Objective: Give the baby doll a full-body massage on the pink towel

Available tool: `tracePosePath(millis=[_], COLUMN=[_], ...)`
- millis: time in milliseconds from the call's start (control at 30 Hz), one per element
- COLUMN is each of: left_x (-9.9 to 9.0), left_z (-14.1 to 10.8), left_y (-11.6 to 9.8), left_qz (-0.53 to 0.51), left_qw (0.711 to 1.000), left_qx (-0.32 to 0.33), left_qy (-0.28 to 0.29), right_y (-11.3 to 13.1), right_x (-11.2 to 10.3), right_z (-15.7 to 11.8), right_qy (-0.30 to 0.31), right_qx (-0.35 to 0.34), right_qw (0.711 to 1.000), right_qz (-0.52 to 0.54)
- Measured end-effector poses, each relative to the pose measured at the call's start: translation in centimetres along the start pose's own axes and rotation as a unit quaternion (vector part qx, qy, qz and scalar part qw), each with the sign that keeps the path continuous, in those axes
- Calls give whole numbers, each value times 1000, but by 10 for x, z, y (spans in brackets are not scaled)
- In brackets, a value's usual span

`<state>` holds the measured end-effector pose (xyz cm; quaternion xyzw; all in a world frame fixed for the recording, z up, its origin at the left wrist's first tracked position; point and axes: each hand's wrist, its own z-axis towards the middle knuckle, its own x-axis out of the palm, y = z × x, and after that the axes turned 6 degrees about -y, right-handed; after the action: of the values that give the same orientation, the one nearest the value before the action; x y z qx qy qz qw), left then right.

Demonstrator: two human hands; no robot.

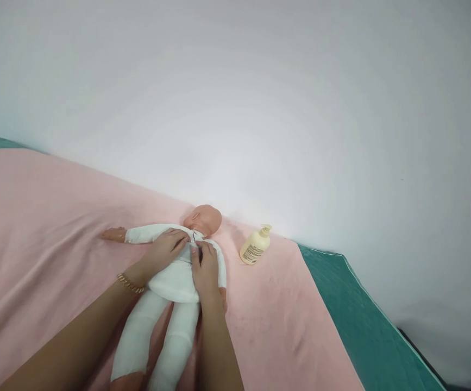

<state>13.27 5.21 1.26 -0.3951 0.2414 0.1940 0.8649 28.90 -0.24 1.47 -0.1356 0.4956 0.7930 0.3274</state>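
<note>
A baby doll (178,282) in a white top and white leggings lies on its back, with its head (203,220) turned to the right. My left hand (165,250) rests on the doll's chest, fingers laid on the fabric. On the other side of the chest lies my right hand (206,271), its thumb apart from the fingers. Between the two hands shows a greyish patch (184,253) on the top, and above it a small dark mark near the collar. My palms hide part of the chest.
A pale yellow pump bottle (255,245) with printed text stands to the right of the doll. Underneath is a pink cloth (276,315), with a green surface (353,304) showing past its right edge. A plain white wall (235,108) rises behind.
</note>
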Motion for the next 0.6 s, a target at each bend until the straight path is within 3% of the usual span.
tracePosePath(millis=[133,400,600], left_x=[0,3,3], left_z=[-1,0,-1], left_y=[0,1,-1], left_qz=[-13,5,10], left_qw=[1000,1000,1000], left_qx=[0,-19,-13], left_qy=[-17,23,-6], right_y=[-2,-2,-5], right_x=[1,2,4], right_z=[-1,1,0], right_qy=[1,44,20], right_qx=[-11,-9,-26], right_qw=[1000,998,999], right_qz=[-3,-35,-25])
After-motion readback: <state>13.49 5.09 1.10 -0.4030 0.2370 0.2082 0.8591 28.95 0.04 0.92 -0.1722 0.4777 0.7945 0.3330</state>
